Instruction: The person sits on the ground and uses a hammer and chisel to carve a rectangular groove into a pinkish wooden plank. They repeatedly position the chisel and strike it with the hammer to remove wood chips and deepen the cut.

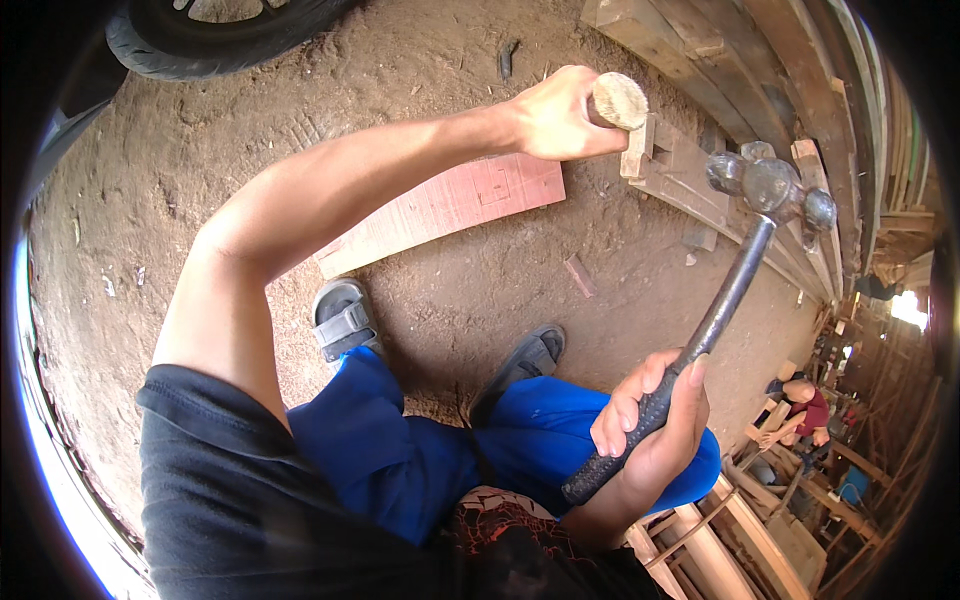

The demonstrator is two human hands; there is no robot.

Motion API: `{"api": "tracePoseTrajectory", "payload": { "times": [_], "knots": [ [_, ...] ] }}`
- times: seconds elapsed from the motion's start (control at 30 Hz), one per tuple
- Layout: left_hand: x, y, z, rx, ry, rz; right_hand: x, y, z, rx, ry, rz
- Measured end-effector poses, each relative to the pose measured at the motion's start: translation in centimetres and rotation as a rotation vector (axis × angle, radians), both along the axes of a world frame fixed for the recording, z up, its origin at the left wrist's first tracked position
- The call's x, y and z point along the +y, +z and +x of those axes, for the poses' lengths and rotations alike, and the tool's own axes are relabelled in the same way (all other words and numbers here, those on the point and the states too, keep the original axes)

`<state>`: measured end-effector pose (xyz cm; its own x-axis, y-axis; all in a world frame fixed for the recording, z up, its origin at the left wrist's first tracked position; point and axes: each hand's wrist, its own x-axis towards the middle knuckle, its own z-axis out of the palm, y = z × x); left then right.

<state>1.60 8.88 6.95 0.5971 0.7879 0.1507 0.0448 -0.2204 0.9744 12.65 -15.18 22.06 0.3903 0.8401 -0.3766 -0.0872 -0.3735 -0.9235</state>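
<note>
My left hand is closed around a wooden-handled tool, whose blunt, frayed butt faces up; its working end is hidden below the fist. Just beside it is the notched end of a timber. In my right hand I grip a ball-peen hammer by its black textured grip. The hammer's metal head is raised to the right of the left fist, apart from the wooden handle. Beneath my left forearm lies a reddish board with a rectangle marked near its right end.
Thick timbers are stacked at the upper right. A small wood offcut lies on the dirt floor near my sandals. A wheel stands at the upper left. Another person works among wood pieces at the far right.
</note>
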Motion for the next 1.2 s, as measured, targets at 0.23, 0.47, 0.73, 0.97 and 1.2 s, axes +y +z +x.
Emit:
{"api": "tracePoseTrajectory", "payload": {
  "times": [0.23, 0.47, 0.73, 0.97, 1.2],
  "knots": [
    [-1.9, -1.2, 0.5, -0.045, 0.023, -0.014, 0.4, -0.8, 0.6, 0.016, 0.057, 0.014],
    [-1.6, -1.2, 1.0, -0.032, -0.021, -0.018, 0.1, -0.7, 0.6, 0.011, 0.105, 0.000],
    [-1.8, -1.4, 2.0, -0.063, 0.027, 0.012, -0.3, -1.3, 0.7, 0.021, 0.136, -0.004],
    [-1.6, -1.8, 2.4, -0.080, -0.002, 0.048, -0.4, -1.5, 0.9, 0.028, 0.166, -0.010],
    [-1.5, -2.3, 2.7, -0.098, 0.015, 0.052, -0.6, -1.6, 0.8, 0.035, 0.155, -0.029]
  ]
}}
